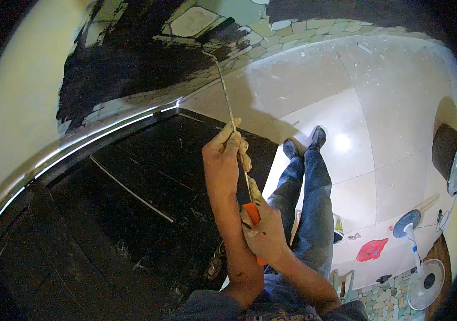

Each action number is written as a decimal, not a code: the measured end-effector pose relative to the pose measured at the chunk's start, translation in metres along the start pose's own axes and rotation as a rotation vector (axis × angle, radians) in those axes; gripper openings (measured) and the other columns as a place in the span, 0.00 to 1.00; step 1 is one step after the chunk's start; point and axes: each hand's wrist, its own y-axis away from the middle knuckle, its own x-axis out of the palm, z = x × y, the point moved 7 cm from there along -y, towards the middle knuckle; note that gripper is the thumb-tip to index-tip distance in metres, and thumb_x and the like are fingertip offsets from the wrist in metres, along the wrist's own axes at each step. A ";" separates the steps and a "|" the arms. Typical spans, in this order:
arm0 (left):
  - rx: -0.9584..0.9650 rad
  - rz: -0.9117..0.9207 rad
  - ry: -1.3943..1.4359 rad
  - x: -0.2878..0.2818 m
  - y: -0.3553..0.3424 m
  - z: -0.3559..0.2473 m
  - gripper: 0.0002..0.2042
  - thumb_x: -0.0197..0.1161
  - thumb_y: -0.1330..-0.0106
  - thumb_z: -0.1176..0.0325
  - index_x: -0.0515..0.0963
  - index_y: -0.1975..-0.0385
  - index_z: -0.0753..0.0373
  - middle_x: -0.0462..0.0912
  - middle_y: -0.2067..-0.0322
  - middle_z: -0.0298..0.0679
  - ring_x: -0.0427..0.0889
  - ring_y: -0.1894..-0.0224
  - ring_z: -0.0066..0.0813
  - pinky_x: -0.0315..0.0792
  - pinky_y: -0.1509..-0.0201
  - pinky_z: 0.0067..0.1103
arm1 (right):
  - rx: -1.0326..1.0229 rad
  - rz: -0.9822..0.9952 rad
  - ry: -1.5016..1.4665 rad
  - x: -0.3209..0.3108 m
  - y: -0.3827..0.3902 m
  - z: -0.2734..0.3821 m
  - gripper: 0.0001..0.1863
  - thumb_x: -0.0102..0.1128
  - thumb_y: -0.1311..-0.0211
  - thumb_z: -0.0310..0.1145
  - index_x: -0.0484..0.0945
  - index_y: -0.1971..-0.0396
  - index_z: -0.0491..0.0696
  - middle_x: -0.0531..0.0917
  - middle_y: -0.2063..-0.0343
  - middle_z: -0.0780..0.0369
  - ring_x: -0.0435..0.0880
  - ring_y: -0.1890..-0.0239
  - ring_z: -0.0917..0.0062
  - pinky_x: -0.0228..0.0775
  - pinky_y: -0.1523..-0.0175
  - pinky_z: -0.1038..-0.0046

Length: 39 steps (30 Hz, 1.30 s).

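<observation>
My left hand [223, 151] pinches the thin shaft of a long metal rod [223, 85] between thumb and fingers. The rod has an orange handle [251, 213] and a crooked bare tip, much like a paint roller frame with no sleeve on it. My right hand [267, 232] is wrapped round the handle, one finger stretched along the shaft. Dark smears mark that finger. Beyond the tip, black paint [132, 64] covers part of a stone-patterned wall strip [292, 35] in rough, ragged strokes. Whether the tip touches the wall, I cannot tell.
On my left lies a broad black surface [78, 214] with a thin pale strip [132, 190] across it. My legs [314, 198] stretch over pale floor tiles [335, 112]. To the right are a white fan [426, 282], a red flat piece [372, 250] and a dark round object [445, 152].
</observation>
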 end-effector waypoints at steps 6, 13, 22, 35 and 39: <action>-0.047 0.029 0.004 0.004 -0.017 0.027 0.14 0.52 0.32 0.76 0.76 0.48 0.66 0.73 0.81 0.35 0.69 0.87 0.18 0.65 0.87 0.17 | 0.021 -0.040 -0.037 -0.001 -0.013 -0.018 0.34 0.55 0.48 0.23 0.60 0.37 0.43 0.79 0.75 0.45 0.80 0.71 0.49 0.72 0.65 0.57; -0.025 0.047 -0.057 0.022 -0.014 0.037 0.16 0.50 0.31 0.74 0.73 0.45 0.66 0.75 0.80 0.36 0.71 0.86 0.19 0.69 0.85 0.16 | 0.005 -0.090 0.071 -0.008 -0.012 -0.044 0.25 0.56 0.48 0.24 0.68 0.47 0.41 0.79 0.75 0.45 0.79 0.69 0.47 0.72 0.66 0.59; -0.034 0.202 -0.286 0.026 0.010 0.075 0.19 0.48 0.29 0.62 0.72 0.46 0.68 0.83 0.66 0.49 0.82 0.77 0.32 0.75 0.72 0.24 | -0.048 -0.166 0.222 -0.055 0.029 -0.070 0.23 0.57 0.47 0.23 0.71 0.48 0.43 0.80 0.74 0.51 0.80 0.73 0.64 0.71 0.64 0.68; -0.681 0.082 -0.858 -0.183 0.039 0.336 0.25 0.50 0.30 0.52 0.70 0.43 0.66 0.82 0.62 0.54 0.83 0.65 0.46 0.78 0.62 0.36 | 0.273 -0.508 0.118 -0.118 0.192 -0.189 0.28 0.58 0.47 0.31 0.68 0.43 0.42 0.81 0.70 0.48 0.81 0.65 0.61 0.72 0.57 0.64; -0.720 0.194 -1.022 -0.179 0.065 0.353 0.25 0.51 0.30 0.52 0.69 0.43 0.66 0.82 0.61 0.51 0.83 0.67 0.42 0.77 0.61 0.36 | 0.310 -0.564 0.149 -0.126 0.255 -0.184 0.30 0.58 0.48 0.34 0.69 0.42 0.43 0.82 0.69 0.48 0.82 0.68 0.60 0.74 0.61 0.64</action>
